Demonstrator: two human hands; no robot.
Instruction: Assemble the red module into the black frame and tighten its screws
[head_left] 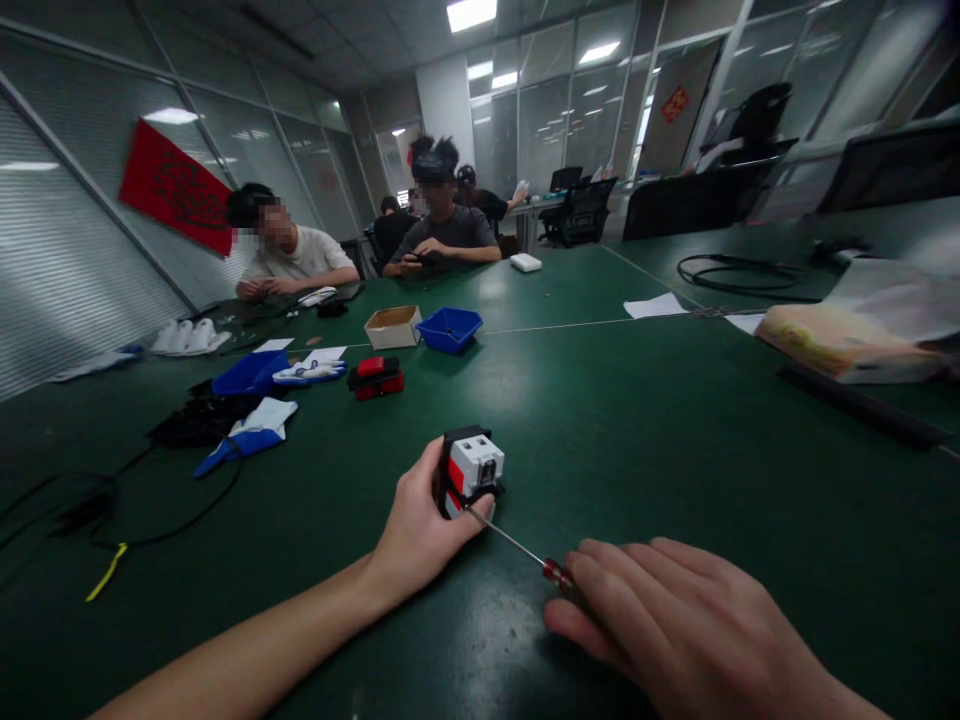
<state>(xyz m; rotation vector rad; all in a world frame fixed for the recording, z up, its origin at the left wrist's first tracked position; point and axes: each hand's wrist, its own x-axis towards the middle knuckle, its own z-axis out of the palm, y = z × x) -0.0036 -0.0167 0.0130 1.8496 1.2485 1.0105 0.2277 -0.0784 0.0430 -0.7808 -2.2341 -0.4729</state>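
My left hand (420,530) is closed around a small white, black and red block-shaped device (471,468) that stands on the green table (675,440). My right hand (667,620) lies low over the table with its fingers curled on the red handle of a thin screwdriver (517,545). The screwdriver's metal tip touches the lower front of the device, right by my left thumb.
A second red and black device (376,378), a cardboard box (393,326) and a blue tray (449,329) sit further back. Gloves (251,430) and black cables (112,510) lie at left. Bags and a cable coil are at right. Several people sit at the far end.
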